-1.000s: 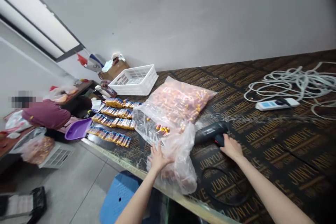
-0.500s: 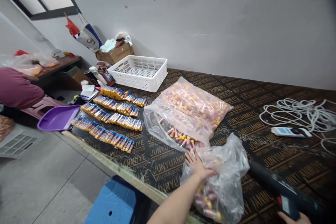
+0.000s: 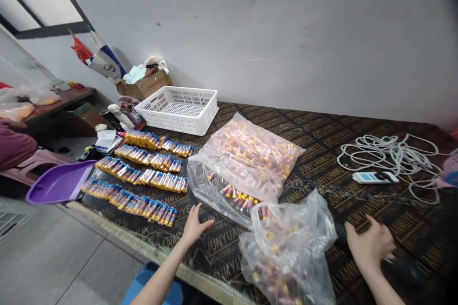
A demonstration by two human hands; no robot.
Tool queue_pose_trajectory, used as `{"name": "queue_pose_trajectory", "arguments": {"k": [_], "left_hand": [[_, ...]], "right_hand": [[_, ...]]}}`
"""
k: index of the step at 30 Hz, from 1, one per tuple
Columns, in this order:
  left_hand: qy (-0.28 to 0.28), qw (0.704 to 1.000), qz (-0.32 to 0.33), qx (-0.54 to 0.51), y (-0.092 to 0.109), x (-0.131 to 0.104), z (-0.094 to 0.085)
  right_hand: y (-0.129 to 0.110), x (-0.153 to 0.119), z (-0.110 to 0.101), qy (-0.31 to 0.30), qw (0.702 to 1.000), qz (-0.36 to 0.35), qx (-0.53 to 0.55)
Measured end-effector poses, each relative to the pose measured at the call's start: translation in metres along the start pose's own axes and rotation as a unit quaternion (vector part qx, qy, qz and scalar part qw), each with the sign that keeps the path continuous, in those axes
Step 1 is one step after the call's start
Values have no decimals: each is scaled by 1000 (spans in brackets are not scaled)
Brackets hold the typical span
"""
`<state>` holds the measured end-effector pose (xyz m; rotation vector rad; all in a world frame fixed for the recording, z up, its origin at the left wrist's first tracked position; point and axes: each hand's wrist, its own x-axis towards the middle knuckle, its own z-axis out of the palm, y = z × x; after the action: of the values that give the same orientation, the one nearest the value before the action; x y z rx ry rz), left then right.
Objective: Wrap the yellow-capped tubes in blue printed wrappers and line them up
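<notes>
Lay crumpled at the table's near edge, at about 6 o'clock in the view: a small clear bag of red-and-yellow tubes, flanked by two bare hands. Hovered at its 9 o'clock, the left hand, fingers spread and holding nothing, just above the dark printed tabletop. Rested at its 3 o'clock, the right hand, fingers loosely opened, over a dark tool too blurred to make out; gripped or merely touched, impossible to tell. Sprawled at the small bag's 11 o'clock and touching it, a larger clear bag with its mouth open toward the near edge and a few tubes spilling out. Ran in three rows at 9 o'clock, lines of blue-and-orange tubes. Stood beyond them at 11 o'clock, a white slotted basket near the wall. Coiled at 2 o'clock, a white cable beside a power strip. Jutted off the far left end, a purple scoop.
</notes>
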<state>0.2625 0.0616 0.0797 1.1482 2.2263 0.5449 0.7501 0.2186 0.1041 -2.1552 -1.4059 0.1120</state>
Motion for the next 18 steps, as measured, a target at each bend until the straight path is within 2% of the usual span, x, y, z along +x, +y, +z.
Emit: {"name": "queue_pose_trajectory", "arguments": {"k": [2,3,6,8,11,13,16,18], "left_hand": [[-1,999,10,50,7,35,10],[-1,996,-2,85,12,53,18],[-15,982,-31,186,19,99,45],[-27,973,0,231,16,121,60],[-24,964,79,251,12,143,68],[-24,962,132,239,16,156,66],[-31,961,180,208,31,182,62],[-33,962,182,200,47,204,63]], "right_hand": [[-68,13,40,-55,992,-82,72],[-99,18,65,-101,986,-91,94],[-168,22,145,-230,964,32,128],[-191,18,192,-258,954,109,108],[-205,20,237,-222,958,176,42],[-213,32,252,-203,960,194,16],[-230,62,268,-191,963,191,3],[-244,86,279,-176,976,129,11]]}}
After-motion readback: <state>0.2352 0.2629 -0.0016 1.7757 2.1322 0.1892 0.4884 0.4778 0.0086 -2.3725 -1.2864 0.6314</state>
